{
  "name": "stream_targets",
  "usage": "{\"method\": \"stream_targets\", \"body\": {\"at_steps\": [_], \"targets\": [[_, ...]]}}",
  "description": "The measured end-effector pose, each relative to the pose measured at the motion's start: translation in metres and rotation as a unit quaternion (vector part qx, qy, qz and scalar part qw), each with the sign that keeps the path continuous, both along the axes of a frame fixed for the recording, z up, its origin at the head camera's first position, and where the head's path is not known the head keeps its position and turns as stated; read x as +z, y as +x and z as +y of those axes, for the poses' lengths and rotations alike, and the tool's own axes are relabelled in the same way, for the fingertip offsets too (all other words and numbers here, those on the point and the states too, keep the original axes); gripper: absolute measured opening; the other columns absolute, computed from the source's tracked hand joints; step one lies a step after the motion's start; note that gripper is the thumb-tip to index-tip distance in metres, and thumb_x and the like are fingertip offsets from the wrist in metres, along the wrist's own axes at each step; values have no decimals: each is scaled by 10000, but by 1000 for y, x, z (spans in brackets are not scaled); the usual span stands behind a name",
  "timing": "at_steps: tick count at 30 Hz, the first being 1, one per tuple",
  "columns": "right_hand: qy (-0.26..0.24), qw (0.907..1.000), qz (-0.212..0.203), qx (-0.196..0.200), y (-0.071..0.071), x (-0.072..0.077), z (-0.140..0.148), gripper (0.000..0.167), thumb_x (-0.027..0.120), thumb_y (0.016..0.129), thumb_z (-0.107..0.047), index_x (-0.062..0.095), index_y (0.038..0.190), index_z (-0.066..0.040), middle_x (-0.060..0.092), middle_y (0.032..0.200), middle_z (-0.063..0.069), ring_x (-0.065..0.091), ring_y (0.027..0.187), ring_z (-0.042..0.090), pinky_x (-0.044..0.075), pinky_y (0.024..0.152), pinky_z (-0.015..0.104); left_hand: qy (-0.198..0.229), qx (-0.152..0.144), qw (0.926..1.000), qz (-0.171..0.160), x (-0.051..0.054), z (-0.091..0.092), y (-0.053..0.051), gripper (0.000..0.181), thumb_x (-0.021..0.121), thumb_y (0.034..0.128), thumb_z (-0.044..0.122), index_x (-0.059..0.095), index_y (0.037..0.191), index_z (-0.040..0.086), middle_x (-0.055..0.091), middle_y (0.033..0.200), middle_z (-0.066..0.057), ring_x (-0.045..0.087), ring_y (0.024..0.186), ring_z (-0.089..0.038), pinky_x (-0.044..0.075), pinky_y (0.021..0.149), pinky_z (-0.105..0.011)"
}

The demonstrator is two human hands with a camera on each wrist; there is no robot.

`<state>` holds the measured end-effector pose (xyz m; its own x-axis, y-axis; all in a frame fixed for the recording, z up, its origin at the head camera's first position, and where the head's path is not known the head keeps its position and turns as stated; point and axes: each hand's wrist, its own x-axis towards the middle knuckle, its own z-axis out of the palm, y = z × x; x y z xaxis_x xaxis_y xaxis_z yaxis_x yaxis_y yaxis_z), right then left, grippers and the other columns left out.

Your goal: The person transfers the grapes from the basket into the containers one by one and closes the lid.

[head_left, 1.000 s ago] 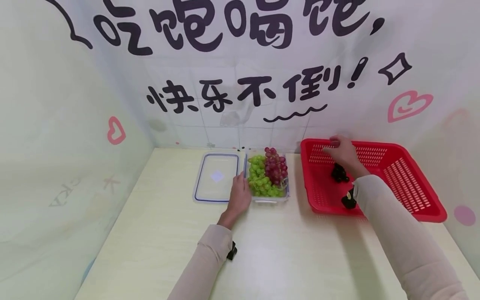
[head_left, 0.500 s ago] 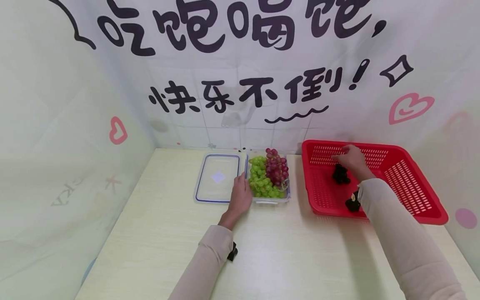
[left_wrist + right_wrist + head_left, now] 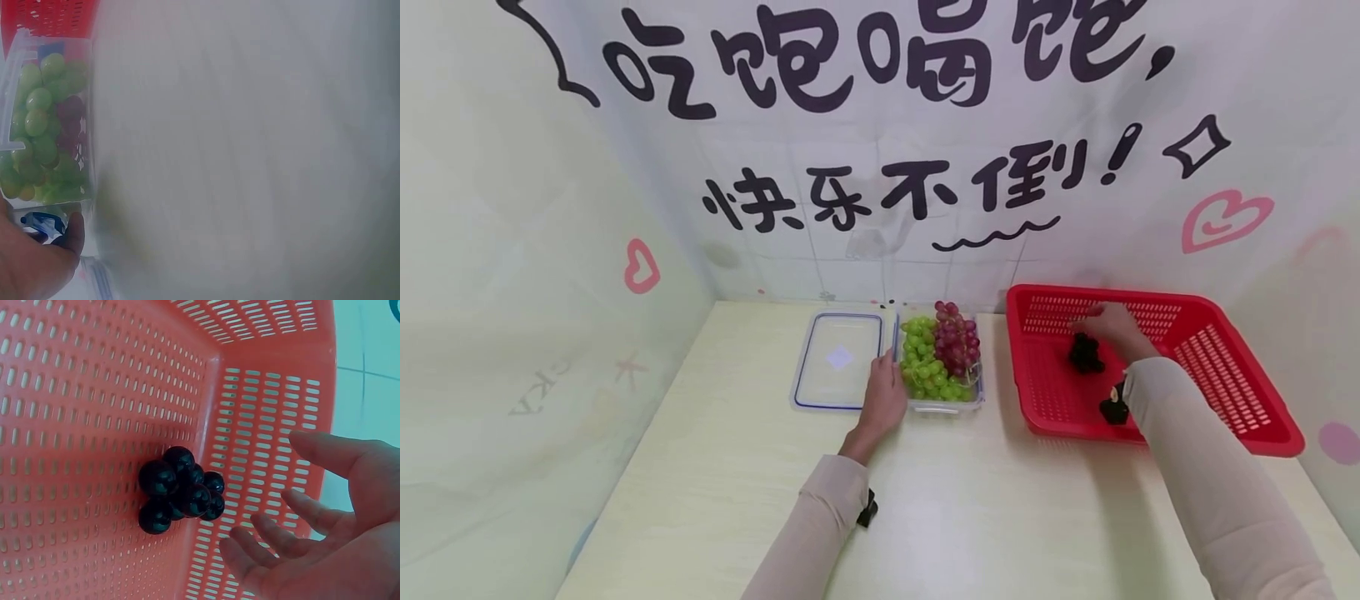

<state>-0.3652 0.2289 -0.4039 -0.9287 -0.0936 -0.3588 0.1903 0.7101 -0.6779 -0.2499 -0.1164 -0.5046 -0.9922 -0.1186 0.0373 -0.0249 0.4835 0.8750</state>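
- The right grip (image 3: 325, 537) hangs over the red basket with thumb and fingers spread apart, holding nothing.
- Just beneath it, apart from the fingertips, a small bunch of black grapes (image 3: 178, 494) lies on the floor of the slotted red plastic basket (image 3: 1045, 396), near its back wall.
- The left grip (image 3: 883, 396) touches the left side of a clear plastic food container (image 3: 943, 409); whether it clamps the wall I cannot tell.
- In that container, green grapes (image 3: 917, 343) fill the left and front, and a bunch of red grapes (image 3: 955, 346) sits at the back right, rising above the rim.
- Left of the left grip, a clear lid (image 3: 823, 383) with a blue seal lies flat on the pale counter (image 3: 700, 475) (its pale diamond mark shows no readable print).
- On the back wall, bold black lettering (image 3: 951, 52) reads "吃饱喝饱,", and a second line (image 3: 917, 188) below it "快乐不倒!", with a wavy underline.
- The left wall bears faint slanted letters (image 3: 540, 387), "cky" (the rest is too pale).
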Motion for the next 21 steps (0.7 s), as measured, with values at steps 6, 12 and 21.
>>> {"method": "stream_targets", "body": {"at_steps": [6, 12, 21], "targets": [[-184, 9990, -406, 101, -3, -7, 0, 554, 568, 982, -216, 394, 1396, 108, 461, 1330, 290, 462, 1181, 402, 392, 1092, 565, -75, -2, 10000, -16, 0, 1, 0, 487, 249, 1095, 163, 254, 1538, -38, 393, 1425, -271, 428, 1348, -387, 355, 1145, -504], [-109, 9986, -506, 79, -5, -14, -1, 491, 566, 975, -213, 474, 1343, 97, 516, 1295, 299, 524, 1100, 373, 451, 1043, 525, -92, 30, 10000, -22, 0, 1, 0, 487, 253, 1095, 166, 257, 1536, -40, 393, 1428, -270, 411, 1366, -388, 339, 1157, -497], [-321, 9972, -633, -256, -2, -18, 0, 487, 540, 959, -109, 416, 1354, 147, 451, 1281, 299, 474, 1119, 407, 463, 994, 548, -53, 19, 10000, -28, -1, 1, 0, 486, 246, 1097, 169, 254, 1541, -30, 398, 1416, -264, 428, 1350, -377, 359, 1144, -498]]}}
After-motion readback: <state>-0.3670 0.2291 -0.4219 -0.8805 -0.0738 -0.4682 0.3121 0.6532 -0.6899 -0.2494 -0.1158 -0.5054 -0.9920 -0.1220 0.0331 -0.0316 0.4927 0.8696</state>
